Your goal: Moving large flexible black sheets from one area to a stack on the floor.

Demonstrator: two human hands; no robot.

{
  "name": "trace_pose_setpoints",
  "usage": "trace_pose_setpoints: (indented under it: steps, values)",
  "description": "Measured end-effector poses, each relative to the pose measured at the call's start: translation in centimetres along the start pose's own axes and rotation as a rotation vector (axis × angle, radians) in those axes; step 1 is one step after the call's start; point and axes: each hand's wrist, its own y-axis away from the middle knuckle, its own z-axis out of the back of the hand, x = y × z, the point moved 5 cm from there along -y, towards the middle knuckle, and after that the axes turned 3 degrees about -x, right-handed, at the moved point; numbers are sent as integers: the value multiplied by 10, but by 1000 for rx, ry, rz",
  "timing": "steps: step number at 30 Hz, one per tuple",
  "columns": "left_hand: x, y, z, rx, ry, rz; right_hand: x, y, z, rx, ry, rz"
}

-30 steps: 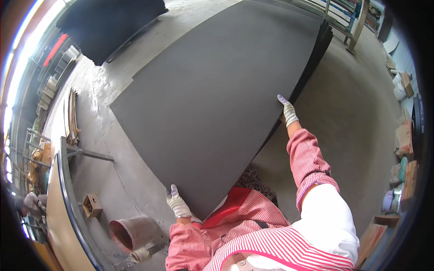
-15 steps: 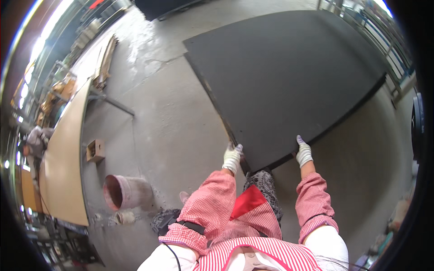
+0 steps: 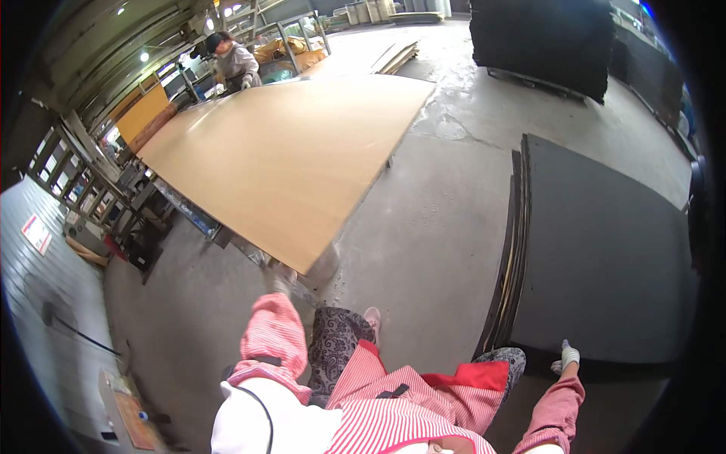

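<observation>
My right hand (image 3: 569,357), in a pale glove, is at the near edge of a stack of large black sheets (image 3: 605,257). Its thumb lies up over the edge and its fingers curl below, closed on the top black sheet. On the other side, my gloved left hand (image 3: 281,278) is reached out by the near corner of a wide tan board (image 3: 295,159). Blur smears that hand's fingers, and I cannot tell whether they touch the board. The tan board lies raised above the floor on a support.
A co-worker (image 3: 236,62) stands at the board's far side. A bucket (image 3: 324,265) sits on the floor, partly under the board's near corner. More black sheets (image 3: 541,45) stand on a low carrier at the far right. A light corrugated panel (image 3: 53,280) is at left.
My view and body have swung left, toward the tan board. My left hand has let go of the black sheet and moved to the board's corner; my right hand stays at the black stack's edge.
</observation>
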Motion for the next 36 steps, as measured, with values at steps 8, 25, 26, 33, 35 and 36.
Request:
trace_pose_setpoints:
  steps: [8,25,26,33,35,36]
  values:
    - [-60,-26,-99,-253,-127,-87,-6,143,-49,55,-332,328]
    - [218,131,-35,-203,-804,145,111,631,-381,333,518,1870]
    - [251,159,-44,-128,-844,242,97,641,-400,104,588,2004]
    - [325,270,-50,106,-662,739,45,592,-398,-24,927,2111]
    - [281,219,-59,59,-608,599,75,610,-319,28,793,2162]
    - [248,186,-61,39,-567,491,104,631,-273,69,976,2027]
